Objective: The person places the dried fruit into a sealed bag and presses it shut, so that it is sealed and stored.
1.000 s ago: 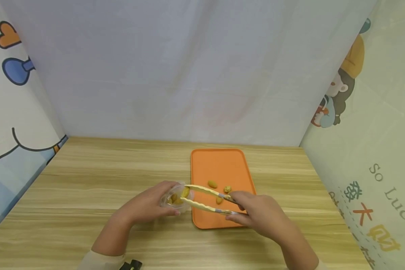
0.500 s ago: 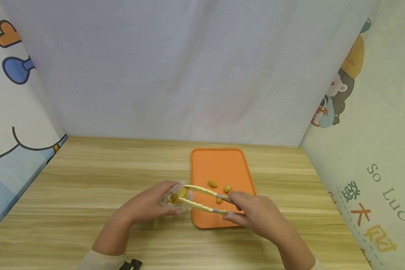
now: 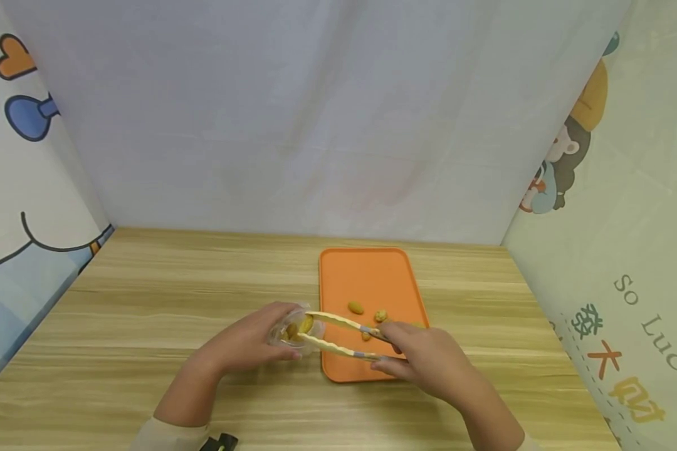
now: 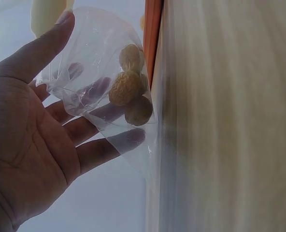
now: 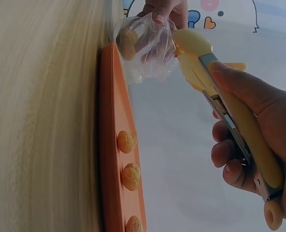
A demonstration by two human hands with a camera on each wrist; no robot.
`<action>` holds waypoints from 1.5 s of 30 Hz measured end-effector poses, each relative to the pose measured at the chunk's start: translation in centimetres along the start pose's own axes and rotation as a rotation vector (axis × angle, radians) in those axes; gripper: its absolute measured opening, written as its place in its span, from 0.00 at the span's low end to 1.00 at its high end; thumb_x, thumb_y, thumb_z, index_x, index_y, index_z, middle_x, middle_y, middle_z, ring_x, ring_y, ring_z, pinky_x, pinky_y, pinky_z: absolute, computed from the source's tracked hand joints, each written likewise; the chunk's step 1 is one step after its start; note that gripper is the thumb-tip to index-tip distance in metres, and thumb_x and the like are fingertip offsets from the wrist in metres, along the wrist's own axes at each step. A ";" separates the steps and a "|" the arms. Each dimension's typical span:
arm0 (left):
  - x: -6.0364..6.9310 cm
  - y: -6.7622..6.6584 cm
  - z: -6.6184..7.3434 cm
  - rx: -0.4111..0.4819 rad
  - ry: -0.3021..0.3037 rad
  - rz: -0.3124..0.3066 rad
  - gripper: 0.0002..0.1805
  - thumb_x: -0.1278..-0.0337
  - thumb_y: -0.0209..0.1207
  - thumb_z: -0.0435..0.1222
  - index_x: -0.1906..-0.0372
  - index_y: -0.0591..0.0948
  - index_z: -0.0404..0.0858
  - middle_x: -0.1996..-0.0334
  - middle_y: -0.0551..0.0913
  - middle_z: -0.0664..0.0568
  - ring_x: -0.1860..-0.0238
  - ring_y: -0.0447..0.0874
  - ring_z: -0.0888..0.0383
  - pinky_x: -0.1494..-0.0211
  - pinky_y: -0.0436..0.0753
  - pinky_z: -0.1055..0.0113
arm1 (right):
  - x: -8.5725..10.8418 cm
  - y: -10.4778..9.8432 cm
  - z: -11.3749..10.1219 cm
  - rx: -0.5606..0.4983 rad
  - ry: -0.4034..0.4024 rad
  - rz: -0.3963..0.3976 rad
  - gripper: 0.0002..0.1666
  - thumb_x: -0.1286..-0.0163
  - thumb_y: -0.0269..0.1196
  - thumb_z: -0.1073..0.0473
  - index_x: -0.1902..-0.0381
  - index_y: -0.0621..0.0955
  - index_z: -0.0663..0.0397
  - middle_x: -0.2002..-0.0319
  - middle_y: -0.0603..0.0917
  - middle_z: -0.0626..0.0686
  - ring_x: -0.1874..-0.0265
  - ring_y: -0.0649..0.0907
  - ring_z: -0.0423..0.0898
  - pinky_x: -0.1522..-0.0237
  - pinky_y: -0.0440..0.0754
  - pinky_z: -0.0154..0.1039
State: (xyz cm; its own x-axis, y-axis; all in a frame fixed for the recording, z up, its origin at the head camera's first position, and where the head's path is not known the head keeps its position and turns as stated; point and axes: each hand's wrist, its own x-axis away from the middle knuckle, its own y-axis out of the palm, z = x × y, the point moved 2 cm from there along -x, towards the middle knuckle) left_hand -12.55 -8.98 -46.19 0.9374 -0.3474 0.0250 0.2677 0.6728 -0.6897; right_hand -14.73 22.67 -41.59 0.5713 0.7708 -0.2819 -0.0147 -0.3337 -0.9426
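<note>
A clear plastic bag (image 3: 316, 344) is gripped by my left hand (image 3: 251, 338), thumb on the near side and fingers on the far side. Several brown walnut-like pieces (image 4: 125, 88) lie low in it. My right hand (image 3: 434, 360) holds yellow-tipped tongs (image 3: 333, 319), whose spread tips reach the bag's mouth. A yellowish piece (image 3: 306, 324) shows at those tips; whether they still touch it, I cannot tell. Right of the bag, the orange tray (image 3: 367, 269) carries more pieces (image 3: 355, 307), partly behind the tongs and right hand.
The wood-grain table (image 3: 203, 269) extends around the tray. A pale curtain (image 3: 293, 125) hangs behind it, with printed cloths at both sides. A small black object (image 3: 220, 442) sits at the near edge beside the left sleeve.
My right hand and the tongs have shifted slightly left, and the piece at the tips sits slightly lower in the head view. The left hand has hardly moved.
</note>
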 end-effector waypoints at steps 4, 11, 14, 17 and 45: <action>0.1 -0.1 0.1 0.002 0.007 0.006 0.43 0.53 0.68 0.60 0.32 0.68 0.53 0.40 0.76 0.54 0.42 0.75 0.56 0.38 0.73 0.48 | 0.0 -0.1 0.0 -0.005 0.024 -0.006 0.23 0.42 0.69 0.37 0.59 0.74 0.41 0.74 0.75 0.37 0.84 0.66 0.29 0.83 0.65 0.25; 0.1 -0.2 0.1 -0.012 -0.022 0.012 0.42 0.53 0.69 0.59 0.32 0.69 0.53 0.39 0.75 0.58 0.40 0.74 0.57 0.37 0.73 0.49 | 0.2 -1.4 0.6 -0.083 0.167 -0.041 0.32 0.45 0.64 0.26 0.52 0.74 0.37 0.67 0.76 0.36 0.85 0.66 0.29 0.82 0.68 0.27; 0.1 -0.3 0.1 -0.012 -0.030 0.013 0.41 0.53 0.69 0.59 0.32 0.69 0.55 0.39 0.74 0.60 0.41 0.74 0.58 0.37 0.73 0.50 | 0.5 -2.4 1.2 -0.129 0.236 -0.039 0.34 0.47 0.65 0.25 0.52 0.73 0.37 0.67 0.76 0.35 0.84 0.68 0.29 0.80 0.70 0.28; 0.1 -0.3 0.1 -0.001 -0.030 0.019 0.41 0.53 0.69 0.60 0.32 0.69 0.56 0.39 0.74 0.61 0.41 0.74 0.59 0.37 0.73 0.51 | 1.0 -3.4 2.1 -0.160 0.300 -0.036 0.34 0.50 0.68 0.26 0.55 0.72 0.36 0.73 0.76 0.36 0.85 0.70 0.31 0.80 0.71 0.30; 0.2 -1.0 -0.4 0.106 -0.022 0.074 0.39 0.48 0.63 0.63 0.31 0.64 0.61 0.47 0.78 0.51 0.55 0.78 0.57 0.55 0.78 0.60 | 4.0 -5.8 7.1 -0.068 0.419 -0.237 0.41 0.51 0.65 0.22 0.51 0.73 0.43 0.71 0.78 0.40 0.83 0.72 0.34 0.79 0.71 0.32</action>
State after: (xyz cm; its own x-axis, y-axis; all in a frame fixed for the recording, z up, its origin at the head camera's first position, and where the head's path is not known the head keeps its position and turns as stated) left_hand -12.76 -9.97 -45.72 0.9598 -0.2808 -0.0059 0.2190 0.7614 -0.6102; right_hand -18.19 31.51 -38.55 0.8337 0.5500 0.0488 0.2016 -0.2208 -0.9543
